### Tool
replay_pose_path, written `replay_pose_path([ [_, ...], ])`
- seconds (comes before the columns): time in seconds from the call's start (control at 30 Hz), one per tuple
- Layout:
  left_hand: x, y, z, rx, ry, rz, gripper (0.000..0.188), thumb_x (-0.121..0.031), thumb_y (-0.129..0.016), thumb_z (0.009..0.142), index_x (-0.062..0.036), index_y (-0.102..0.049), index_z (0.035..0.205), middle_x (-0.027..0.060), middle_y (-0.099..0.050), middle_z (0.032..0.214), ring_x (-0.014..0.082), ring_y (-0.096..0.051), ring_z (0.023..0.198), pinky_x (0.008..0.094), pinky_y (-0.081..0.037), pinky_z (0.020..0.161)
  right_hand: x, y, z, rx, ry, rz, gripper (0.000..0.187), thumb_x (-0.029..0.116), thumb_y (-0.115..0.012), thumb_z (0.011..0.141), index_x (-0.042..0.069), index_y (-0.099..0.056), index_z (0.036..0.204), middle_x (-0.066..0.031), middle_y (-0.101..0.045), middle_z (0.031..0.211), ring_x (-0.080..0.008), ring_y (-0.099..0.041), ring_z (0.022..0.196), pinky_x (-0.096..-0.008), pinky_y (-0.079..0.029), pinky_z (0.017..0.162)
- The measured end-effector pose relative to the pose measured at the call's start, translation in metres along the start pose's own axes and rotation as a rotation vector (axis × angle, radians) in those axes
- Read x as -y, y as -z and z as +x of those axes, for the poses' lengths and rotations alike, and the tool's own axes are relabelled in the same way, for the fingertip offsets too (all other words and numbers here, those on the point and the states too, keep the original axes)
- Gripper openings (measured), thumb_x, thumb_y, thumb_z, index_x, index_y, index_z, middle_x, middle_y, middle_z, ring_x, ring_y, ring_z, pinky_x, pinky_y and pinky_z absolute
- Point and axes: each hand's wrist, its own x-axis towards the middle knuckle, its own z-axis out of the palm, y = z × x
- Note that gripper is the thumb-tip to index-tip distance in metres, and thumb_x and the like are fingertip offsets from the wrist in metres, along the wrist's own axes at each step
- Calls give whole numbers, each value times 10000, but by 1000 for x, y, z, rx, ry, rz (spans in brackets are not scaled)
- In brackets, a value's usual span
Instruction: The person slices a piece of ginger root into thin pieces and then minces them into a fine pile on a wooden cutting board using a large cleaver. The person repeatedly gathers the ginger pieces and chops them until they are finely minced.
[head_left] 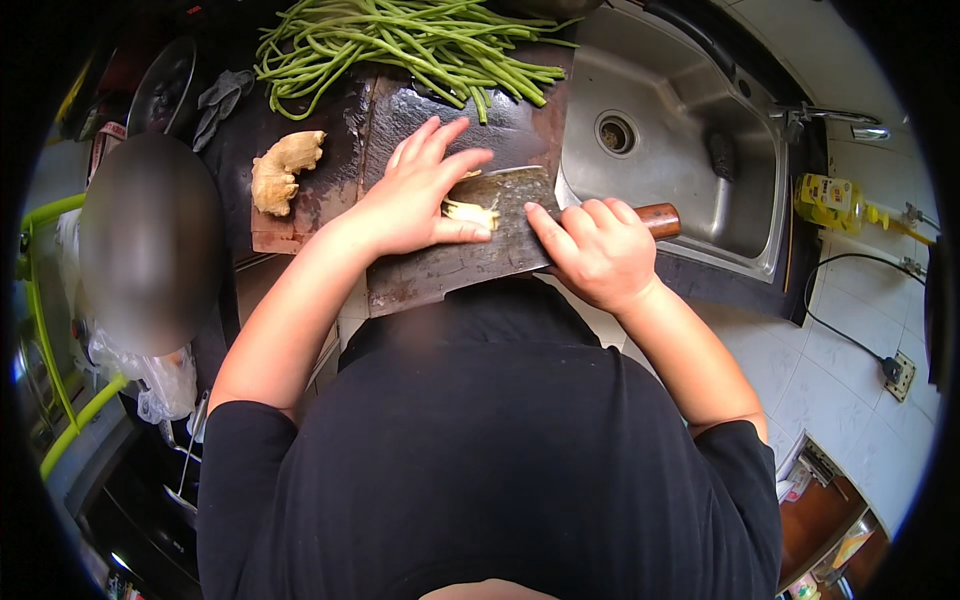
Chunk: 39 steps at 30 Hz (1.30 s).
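Observation:
A cleaver [515, 240] with a broad dark blade and a brown wooden handle lies nearly flat over the near edge of the dark cutting board [345, 150]. My right hand [605, 250] is closed round its handle, index finger stretched onto the blade. Pale yellow cut pieces [470, 213], perhaps ginger, rest at the blade. Against them is the thumb of my left hand [415, 195], whose fingers are spread apart over the board. To the left sits a knobbly piece of ginger root [287, 170]. Whether the pieces lie wholly on the blade is partly hidden by my left hand.
A heap of long green beans [410, 50] covers the board's far side. A steel sink [680, 130] adjoins at the right, with a yellow bottle [830, 203] beyond it. On the left are a grey cloth [224, 100] and a clear plastic bag [160, 375].

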Motion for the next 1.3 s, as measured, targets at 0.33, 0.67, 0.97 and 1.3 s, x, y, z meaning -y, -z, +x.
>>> replay_pose_path([
  [0.33, 44, -34, 11, -179, 200, 128, 824, -484, -673, 794, -136, -317, 1451, 198, -128, 1543, 423, -63, 1422, 523, -115, 1133, 8, 4, -20, 70, -19, 32, 311, 177, -590, 702, 109, -656, 998, 13, -451, 645, -159, -511, 581, -301, -417, 568],
  [0.67, 9, -34, -5, -234, 109, 19, 671, -338, -771, 705, 2, -520, 1226, 173, -534, 1166, 345, -505, 1100, 410, -420, 955, -13, 48, -105, -4, -692, 157, 408, 48, -687, 563, 99, -696, 968, -74, -630, 718, -223, -593, 625, -306, -470, 605],
  [0.97, -17, -73, -3, -455, 329, 23, 515, -180, -740, 732, -19, -538, 1177, 163, -513, 1131, 353, -499, 1060, 417, -436, 923, -14, 34, -119, -64, -1403, 670, 310, 174, -738, 763, 55, -689, 1045, 10, -620, 736, -54, -532, 657, -218, -451, 640],
  [1.3, -34, -81, -5, -635, 438, 90, 537, -229, -779, 706, -6, -560, 1143, 162, -569, 1156, 342, -532, 1075, 411, -429, 938, -45, 31, -97, 187, -1225, 642, 357, 269, -737, 742, 92, -689, 1048, -37, -592, 669, -132, -562, 634, -274, -466, 650],
])
